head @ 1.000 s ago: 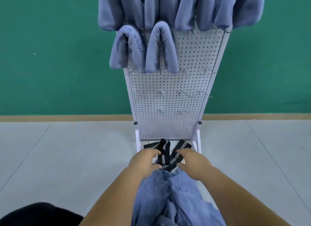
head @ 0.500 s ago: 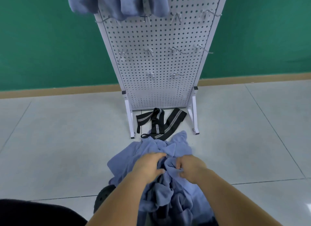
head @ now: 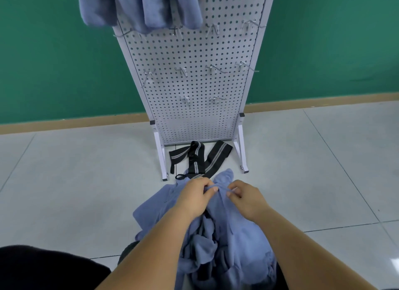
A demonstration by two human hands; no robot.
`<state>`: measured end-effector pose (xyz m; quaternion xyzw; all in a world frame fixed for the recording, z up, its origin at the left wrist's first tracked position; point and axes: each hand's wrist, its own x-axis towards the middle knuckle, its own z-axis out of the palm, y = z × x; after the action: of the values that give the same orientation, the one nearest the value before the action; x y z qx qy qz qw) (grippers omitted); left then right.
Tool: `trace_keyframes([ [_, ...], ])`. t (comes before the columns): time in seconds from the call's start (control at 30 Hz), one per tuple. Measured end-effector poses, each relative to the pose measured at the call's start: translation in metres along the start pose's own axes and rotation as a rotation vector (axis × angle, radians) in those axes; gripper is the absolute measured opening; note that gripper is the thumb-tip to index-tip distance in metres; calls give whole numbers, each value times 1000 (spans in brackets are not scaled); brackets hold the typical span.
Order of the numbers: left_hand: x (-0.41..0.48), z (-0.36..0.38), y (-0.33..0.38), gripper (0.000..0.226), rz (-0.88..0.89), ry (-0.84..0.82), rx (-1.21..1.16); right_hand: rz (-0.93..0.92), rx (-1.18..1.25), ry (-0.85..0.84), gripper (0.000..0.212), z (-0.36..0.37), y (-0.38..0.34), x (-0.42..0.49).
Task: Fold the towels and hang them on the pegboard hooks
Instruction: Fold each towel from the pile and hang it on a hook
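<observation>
A heap of blue towels (head: 224, 242) lies on the floor in front of a white pegboard stand (head: 194, 78). My left hand (head: 194, 197) and my right hand (head: 246, 198) pinch the edge of one towel at the top of the heap, fingertips close together. Folded blue towels (head: 140, 7) hang from hooks at the top of the board. Several bare metal hooks (head: 213, 68) stick out lower down.
A black strap with grey stripes (head: 200, 158) lies on the tiles between the stand's two feet, just beyond the heap. A green wall with a wooden skirting (head: 75, 122) stands behind. Dark fabric (head: 43, 268) fills the lower left corner.
My view has dropped from the board's top toward the floor. Both hands went from the heap's far edge to its top and now pinch one towel's edge, lifting it slightly.
</observation>
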<state>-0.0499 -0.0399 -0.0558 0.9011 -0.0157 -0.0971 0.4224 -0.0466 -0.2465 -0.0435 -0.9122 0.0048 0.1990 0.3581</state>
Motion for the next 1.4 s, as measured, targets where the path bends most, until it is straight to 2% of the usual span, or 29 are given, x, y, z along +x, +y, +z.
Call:
trace_keyframes([
  [0.1, 7, -15, 21, 22, 22, 39, -1, -93, 112, 25, 30, -9, -17, -8],
  [0.17, 10, -26, 34, 23, 52, 46, -9, -132, 145, 8, 34, -15, -30, -11],
  [0.33, 11, -59, 67, 17, 91, 64, -42, -239, 14, 102, 16, -33, -56, -10],
  [0.43, 12, -85, 85, 15, 118, 93, 12, -292, -37, 89, 10, -59, -75, -7],
  [0.7, 20, -180, 130, 28, 165, 274, 269, -313, -305, 164, 19, -154, -115, -3],
  [0.83, 21, -212, 158, 38, 155, 455, 313, -334, -188, 275, 27, -210, -146, -17],
  [0.93, 21, -223, 175, 17, 189, 453, 386, -463, -19, 364, 10, -237, -176, -28],
  [0.97, 19, -222, 180, 23, 230, 415, 365, -514, 12, 364, 6, -240, -184, -31],
  [1.03, 18, -213, 189, 48, 328, 309, 223, -576, 30, 335, 4, -233, -194, -37],
  [1.07, 17, -205, 192, 52, 348, 259, 136, -584, 40, 314, 5, -225, -195, -38],
  [1.13, 20, -189, 190, 40, 334, 198, 10, -561, 86, 258, 7, -208, -194, -35],
  [1.23, 27, -176, 183, 9, 266, 158, -36, -504, 186, 196, 11, -195, -192, -26],
  [1.4, 41, -183, 183, 10, 175, 307, -150, -363, 320, 30, 18, -195, -172, -9],
])
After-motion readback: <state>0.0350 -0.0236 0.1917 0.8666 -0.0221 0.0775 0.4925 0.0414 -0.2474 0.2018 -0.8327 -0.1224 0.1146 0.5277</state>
